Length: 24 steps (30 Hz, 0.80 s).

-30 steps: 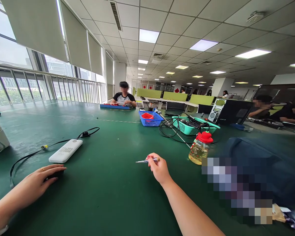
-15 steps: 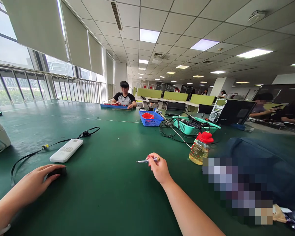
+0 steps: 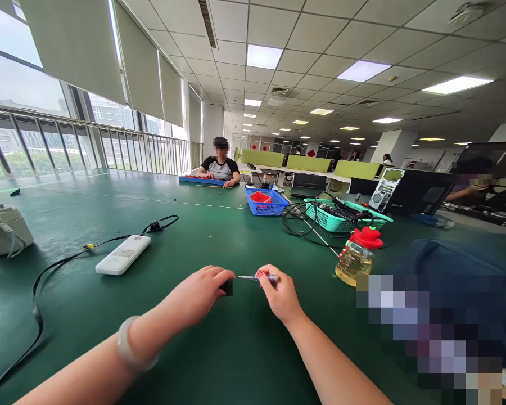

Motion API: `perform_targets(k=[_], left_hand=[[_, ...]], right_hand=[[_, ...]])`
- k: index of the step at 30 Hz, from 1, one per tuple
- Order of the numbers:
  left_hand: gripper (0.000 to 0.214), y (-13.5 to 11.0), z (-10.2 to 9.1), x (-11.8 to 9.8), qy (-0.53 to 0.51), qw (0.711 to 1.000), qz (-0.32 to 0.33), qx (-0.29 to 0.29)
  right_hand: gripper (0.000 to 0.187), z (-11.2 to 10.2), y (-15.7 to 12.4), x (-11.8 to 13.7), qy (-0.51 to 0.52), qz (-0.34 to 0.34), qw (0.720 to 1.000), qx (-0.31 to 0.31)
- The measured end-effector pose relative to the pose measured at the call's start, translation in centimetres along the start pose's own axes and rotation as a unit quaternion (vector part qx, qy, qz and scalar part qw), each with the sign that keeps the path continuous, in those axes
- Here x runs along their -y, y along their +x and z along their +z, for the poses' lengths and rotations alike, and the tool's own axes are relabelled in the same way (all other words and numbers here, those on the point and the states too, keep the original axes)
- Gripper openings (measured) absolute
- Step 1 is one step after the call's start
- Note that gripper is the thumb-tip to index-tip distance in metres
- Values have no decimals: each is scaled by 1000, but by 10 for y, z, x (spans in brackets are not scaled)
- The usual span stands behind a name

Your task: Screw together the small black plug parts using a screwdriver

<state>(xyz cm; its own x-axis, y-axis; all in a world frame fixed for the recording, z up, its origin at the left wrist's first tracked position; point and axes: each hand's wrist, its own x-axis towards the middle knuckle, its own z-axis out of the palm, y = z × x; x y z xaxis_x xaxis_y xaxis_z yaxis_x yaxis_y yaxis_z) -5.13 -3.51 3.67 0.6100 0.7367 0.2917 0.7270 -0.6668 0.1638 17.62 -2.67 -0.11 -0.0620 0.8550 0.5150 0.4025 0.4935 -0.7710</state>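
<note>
My right hand (image 3: 281, 295) holds a small screwdriver (image 3: 248, 278) between thumb and fingers, its metal shaft level and pointing left. Opposite it, my left hand (image 3: 202, 289) is closed round a small dark block-like object (image 3: 227, 287). Most of that object is hidden by my fingers, so its kind is unclear. The screwdriver's tip is very near the left hand's fingertips and the dark object; whether they touch I cannot tell. Both hands are low over the green tabletop (image 3: 219, 365).
A white power bank (image 3: 123, 256) and a black strap (image 3: 40, 315) lie left. To the right stands a red-lidded bottle (image 3: 356, 261). Farther back are a blue basket (image 3: 265, 207), a teal basket (image 3: 341, 222) with cables, and a person (image 3: 219, 166) with a blue tray (image 3: 202, 181).
My left hand has brought the dark object from the left, beside the power bank, over to the screwdriver's tip. The right hand keeps its hold. The view has shifted slightly left.
</note>
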Motion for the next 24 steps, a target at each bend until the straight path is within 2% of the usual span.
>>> perform_targets(k=[4, 9, 16, 24], left_hand=[[26, 32, 30, 0, 9, 999, -46, 0], [33, 33, 53, 10, -70, 996, -62, 1], [31, 31, 58, 20, -184, 978, -103, -5], [41, 33, 58, 19, -199, 971, -129, 3]], right_hand=[[30, -4, 0, 4, -20, 1, 999, -49], [27, -6, -3, 9, -43, -56, 996, -59], [18, 1, -11, 26, -83, -184, 979, -31], [15, 5, -11, 27, -140, -239, 960, 39]])
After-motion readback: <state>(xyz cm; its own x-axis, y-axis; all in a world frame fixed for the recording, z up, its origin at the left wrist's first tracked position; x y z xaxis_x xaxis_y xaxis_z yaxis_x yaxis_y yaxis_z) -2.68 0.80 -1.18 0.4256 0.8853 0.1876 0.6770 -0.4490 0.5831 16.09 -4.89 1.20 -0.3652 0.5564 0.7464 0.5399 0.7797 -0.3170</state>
